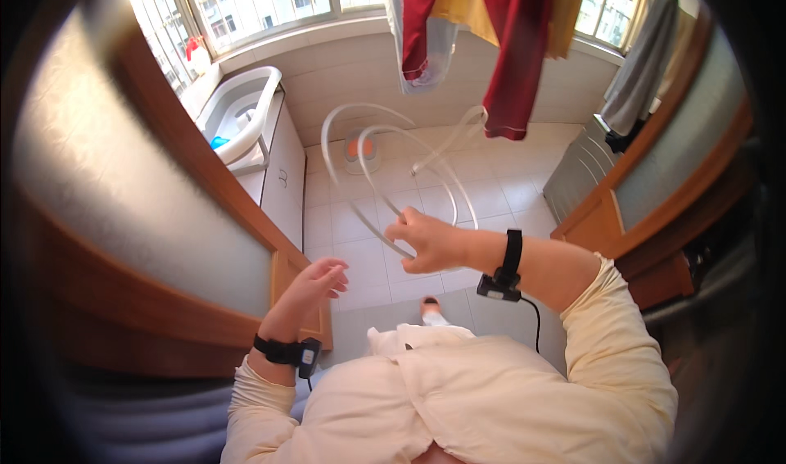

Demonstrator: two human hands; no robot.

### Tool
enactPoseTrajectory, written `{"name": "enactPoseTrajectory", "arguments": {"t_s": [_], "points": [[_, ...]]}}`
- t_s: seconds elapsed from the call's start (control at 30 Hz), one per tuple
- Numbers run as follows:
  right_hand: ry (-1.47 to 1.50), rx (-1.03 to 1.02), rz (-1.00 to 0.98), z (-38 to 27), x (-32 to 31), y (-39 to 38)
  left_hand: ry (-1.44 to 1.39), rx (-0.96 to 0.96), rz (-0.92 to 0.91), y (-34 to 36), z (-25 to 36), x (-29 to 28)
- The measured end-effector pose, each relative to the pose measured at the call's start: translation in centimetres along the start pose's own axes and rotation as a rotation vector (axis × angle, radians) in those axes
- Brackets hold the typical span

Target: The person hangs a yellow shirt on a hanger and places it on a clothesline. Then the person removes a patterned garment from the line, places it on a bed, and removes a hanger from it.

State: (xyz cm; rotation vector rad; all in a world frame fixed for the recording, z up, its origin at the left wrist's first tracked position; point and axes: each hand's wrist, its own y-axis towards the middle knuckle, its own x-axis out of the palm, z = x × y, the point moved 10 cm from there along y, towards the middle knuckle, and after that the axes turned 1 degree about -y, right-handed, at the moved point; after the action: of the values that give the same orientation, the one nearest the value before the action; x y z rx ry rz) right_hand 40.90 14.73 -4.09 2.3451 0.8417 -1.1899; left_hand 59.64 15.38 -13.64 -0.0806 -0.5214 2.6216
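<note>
While the right hand (pixel 426 239) is closed around one clear flexible hose (pixel 385 149), the left hand (pixel 315 282) hangs lower and nearer, fingers loosely spread and holding nothing. The hose is a single length coiled into about two loose loops that stand up and away from the fist, its free end trailing toward the far right above the floor tiles (pixel 491 194). One black wrist strap sits on each forearm, two in all, the right one with a cable running down from it. The right arm reaches leftward across the body with the wrist about level; the left arm rises straight up from the near edge beside the wooden door frame (pixel 205 169). One small round fan (pixel 360 151) stands on the far floor behind the loops. One white sink (pixel 246 112) tops a cabinet at far left. Several garments hang overhead, a red one (pixel 516 46) the lowest, close above the hose's far end. Open tiled floor lies between the cabinet on the left and a grey rack (pixel 577 173) on the right
</note>
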Motion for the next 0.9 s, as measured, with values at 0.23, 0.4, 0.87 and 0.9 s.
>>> {"name": "enactPoseTrajectory", "arguments": {"t_s": [0.23,0.4,0.87,0.9], "points": [[-0.425,-0.32,-0.109,10.4,-8.5,24.3,-0.044,0.024,0.371,10.3,4.1,-12.5],[-0.616,-0.406,-0.262,15.1,-10.4,42.5,-0.115,-0.099,0.615,11.8,1.4,-21.2],[-0.652,-0.578,-0.512,24.0,-4.4,86.0,-0.475,-0.284,0.86,28.2,-4.7,-37.4],[-0.662,-0.584,-0.553,25.0,-3.5,88.2,-0.514,-0.303,0.911,28.7,-4.6,-38.1]]}}
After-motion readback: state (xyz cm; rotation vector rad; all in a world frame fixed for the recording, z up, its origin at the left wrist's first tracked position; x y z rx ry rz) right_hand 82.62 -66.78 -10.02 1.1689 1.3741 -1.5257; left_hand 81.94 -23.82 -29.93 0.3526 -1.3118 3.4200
